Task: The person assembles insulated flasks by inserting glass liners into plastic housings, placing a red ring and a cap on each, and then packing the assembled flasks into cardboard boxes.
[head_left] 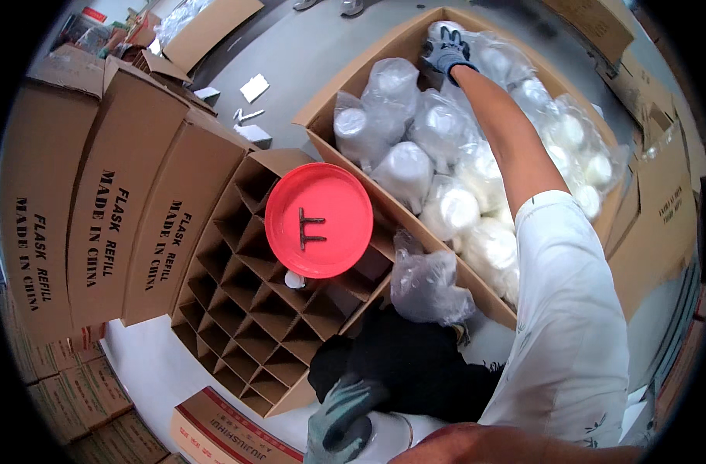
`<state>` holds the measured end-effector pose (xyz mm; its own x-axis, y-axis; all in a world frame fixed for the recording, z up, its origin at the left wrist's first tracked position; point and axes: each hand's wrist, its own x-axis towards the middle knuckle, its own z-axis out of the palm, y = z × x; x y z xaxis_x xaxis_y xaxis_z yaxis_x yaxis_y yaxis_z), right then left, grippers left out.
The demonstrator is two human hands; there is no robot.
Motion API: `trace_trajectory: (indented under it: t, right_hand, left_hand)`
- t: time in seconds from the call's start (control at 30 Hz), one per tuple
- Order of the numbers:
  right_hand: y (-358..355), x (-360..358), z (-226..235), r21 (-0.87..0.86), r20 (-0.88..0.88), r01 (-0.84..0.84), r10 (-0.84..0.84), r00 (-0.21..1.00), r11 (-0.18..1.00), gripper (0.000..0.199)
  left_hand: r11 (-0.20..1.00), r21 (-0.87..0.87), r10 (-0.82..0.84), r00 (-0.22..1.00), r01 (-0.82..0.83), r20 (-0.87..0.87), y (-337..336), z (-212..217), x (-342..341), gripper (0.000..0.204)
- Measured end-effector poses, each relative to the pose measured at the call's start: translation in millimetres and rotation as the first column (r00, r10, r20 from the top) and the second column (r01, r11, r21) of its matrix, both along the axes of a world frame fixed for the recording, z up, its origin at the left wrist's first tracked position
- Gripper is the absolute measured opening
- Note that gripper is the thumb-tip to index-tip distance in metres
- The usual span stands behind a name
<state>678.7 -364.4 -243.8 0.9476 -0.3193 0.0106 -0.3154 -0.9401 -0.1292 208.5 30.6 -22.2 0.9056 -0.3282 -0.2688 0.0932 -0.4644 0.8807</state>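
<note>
Right hand: the gloved right hand [447, 48] reaches to the far end of the large open carton [322, 124], arm stretched out from the near right.
Right fingers: curled down around a white bagged item [439, 31] at the far wall of the carton; whether they grip it firmly cannot be told at this size.
Bagged item, place: far end of the carton, right under the fingertips, touching the glove.
Bagged item, axis: mostly hidden by the glove; its long axis and heading cannot be told.
Carton contents: white flask refills in clear plastic bags [403, 166], packed close, most standing with rounded ends up, a few tilted.
Left hand: the gloved left hand [341, 421] sits at the near edge, low in the scene.
Left fingers: closed loosely around a white rounded object [388, 437], fingers together over its left side; the object is only partly seen.
Divider box: a cardboard box with cell dividers [245, 309] lies left of the carton, just beside it.
Red lid: a round red plastic lid [319, 220] rests flat on top of the dividers at the far right of that box, a dark metal bracket piece [308, 228] lying on it.
Loose bag: a crumpled clear plastic bag [426, 286] lies at the near wall of the carton.
Dark cloth: a black garment [415, 359] lies near, between the divider box and the person.
Stack: closed brown cartons [98, 193] stand at the left.
</note>
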Motion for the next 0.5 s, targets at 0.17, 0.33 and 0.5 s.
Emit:
trace_trajectory:
  t: [0.17, 0.33, 0.5]
  right_hand:
    - [-56.3, 35.4, -34.7, -0.116, -0.123, 0.167, -0.181, 0.976, 0.979, 0.071]
    - [-57.9, 8.8, -26.3, -0.023, 0.289, -0.186, 0.184, 0.940, 0.982, 0.061]
    - [87.2, -125.6, 68.9, 0.124, 0.667, -0.889, 0.626, 0.403, 0.440, 0.046]
  left_hand:
    - [0.999, -0.025, 0.026, 0.997, -0.028, -0.068, 0.0, -5.3, 16.6, 0.041]
    - [0.998, -0.056, 0.010, 0.999, -0.013, -0.048, -6.0, -9.0, 16.6, 0.041]
    - [0.999, 0.022, 0.039, 0.998, -0.040, 0.042, 1.2, 10.6, -13.3, 0.042]
